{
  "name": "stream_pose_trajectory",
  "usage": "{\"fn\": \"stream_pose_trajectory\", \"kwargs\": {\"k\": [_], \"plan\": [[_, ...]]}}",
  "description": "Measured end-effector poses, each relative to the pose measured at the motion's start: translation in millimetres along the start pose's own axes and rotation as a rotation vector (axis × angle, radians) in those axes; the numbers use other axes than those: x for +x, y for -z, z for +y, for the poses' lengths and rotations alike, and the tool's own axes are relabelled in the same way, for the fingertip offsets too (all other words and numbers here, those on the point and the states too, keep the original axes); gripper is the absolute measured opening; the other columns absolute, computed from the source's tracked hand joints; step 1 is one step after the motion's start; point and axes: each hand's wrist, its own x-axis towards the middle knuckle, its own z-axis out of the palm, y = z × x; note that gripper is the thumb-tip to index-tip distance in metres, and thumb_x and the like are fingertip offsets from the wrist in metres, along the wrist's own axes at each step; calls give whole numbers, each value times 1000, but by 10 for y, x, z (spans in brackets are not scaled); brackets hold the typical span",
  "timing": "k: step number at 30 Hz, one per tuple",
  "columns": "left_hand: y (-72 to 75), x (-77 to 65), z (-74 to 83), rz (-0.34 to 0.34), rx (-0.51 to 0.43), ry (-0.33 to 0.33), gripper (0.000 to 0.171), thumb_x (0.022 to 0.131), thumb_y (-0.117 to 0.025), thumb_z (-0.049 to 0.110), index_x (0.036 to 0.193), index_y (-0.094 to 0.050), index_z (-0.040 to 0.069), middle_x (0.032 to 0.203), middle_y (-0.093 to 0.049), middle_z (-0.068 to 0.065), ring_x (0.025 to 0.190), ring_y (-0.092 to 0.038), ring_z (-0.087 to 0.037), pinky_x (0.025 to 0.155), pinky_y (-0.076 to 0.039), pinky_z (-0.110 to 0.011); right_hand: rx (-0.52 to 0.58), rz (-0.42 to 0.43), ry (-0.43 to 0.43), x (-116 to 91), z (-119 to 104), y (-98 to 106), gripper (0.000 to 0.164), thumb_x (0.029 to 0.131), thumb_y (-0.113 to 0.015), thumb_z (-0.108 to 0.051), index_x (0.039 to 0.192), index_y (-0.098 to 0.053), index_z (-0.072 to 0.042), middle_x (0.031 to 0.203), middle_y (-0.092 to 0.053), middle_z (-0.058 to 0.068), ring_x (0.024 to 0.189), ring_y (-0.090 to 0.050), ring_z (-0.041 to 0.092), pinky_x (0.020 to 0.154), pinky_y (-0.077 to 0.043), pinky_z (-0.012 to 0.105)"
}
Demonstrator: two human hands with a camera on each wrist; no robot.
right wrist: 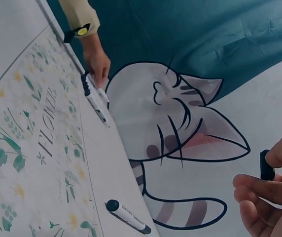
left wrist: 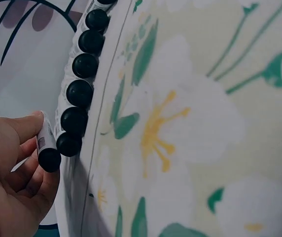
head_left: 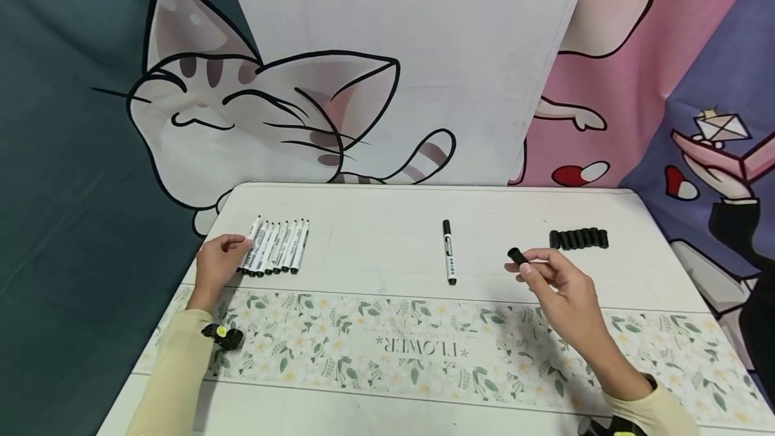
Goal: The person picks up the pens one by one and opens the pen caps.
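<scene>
In the left wrist view my left hand (left wrist: 17,173) pinches a white uncapped marker (left wrist: 46,140) between thumb and fingers, its black end toward the camera. That marker is at the left end of a row of uncapped markers (head_left: 278,247) lying side by side. Over the table's right half, my right hand (head_left: 560,291) pinches a black marker cap (head_left: 517,256); the right wrist view shows the same cap (right wrist: 266,165) between thumb and finger. Between the hands lies a single capped marker (head_left: 449,254), apart from the row.
Several black caps (head_left: 578,239) lie in a row at the table's right, beyond my right hand. A floral strip (head_left: 363,342) with the word FLOWER crosses the white table (head_left: 375,234). Cartoon-printed cloths (head_left: 424,52) hang along the table's back edge.
</scene>
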Motion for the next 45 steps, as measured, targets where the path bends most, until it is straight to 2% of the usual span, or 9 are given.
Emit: {"fn": "stream_pose_trajectory", "kwargs": {"k": [4,7,18,24,29,33,39,45], "plan": [[-7,-5,-47,-7,22,3,47,101,-65,40,125,-69,0,109,-69,-20,92,-65,-27,68,-50,-29,-3,10,-10,-6,10,34,15,103,-60,-7,118,-65,-7,103,-79,-1,90,-69,0,71,-51,15],[-5,-19,-78,-13,33,8,49,100,-65,41,125,-68,-1,110,-69,-21,95,-66,-32,70,-50,-32,10,19,-18,-12,18,61,16,104,-60,-7,118,-65,-6,102,-78,-4,90,-69,1,73,-51,14],[11,-14,-78,-33,34,70,51,100,-66,42,129,-67,-1,115,-69,-23,99,-66,-35,72,-51,-33,-4,46,-28,-10,24,149,17,104,-60,-8,119,-64,-3,101,-77,-13,90,-68,-1,75,-51,11],[31,-34,-54,-46,17,86,55,101,-63,44,132,-64,-2,120,-67,-24,105,-64,-38,82,-53,-47,-9,59,-18,-2,46,198,18,103,-60,-6,120,-63,-2,101,-76,-17,90,-68,-2,72,-51,11],[68,-69,60,-27,19,69,62,102,-57,49,139,-59,0,128,-63,-26,115,-59,-43,90,-49,-57,-18,70,-13,18,65,240,19,103,-61,-5,121,-63,-1,101,-74,-20,91,-67,-4,73,-51,10],[65,-98,215,19,12,-8,61,103,-57,48,142,-58,2,135,-61,-25,121,-56,-43,91,-49,-58,-40,90,-14,36,81,276,19,102,-63,-6,120,-64,-2,101,-73,-22,91,-66,-6,75,-49,9],[-13,-130,529,89,-21,-165,53,99,-66,44,136,-64,5,132,-64,-20,118,-59,-40,92,-48,-56,-70,121,-21,67,101,344,20,100,-66,-5,119,-66,-2,100,-70,-27,91,-64,-9,76,-47,7],[-78,-210,861,81,-32,-283,54,97,-68,45,137,-64,9,134,-63,-17,118,-60,-37,91,-47,-55,-116,151,-42,122,134,426,20,99,-69,-10,117,-69,-4,95,-69,-26,86,-62,-10,71,-46,8]]}}
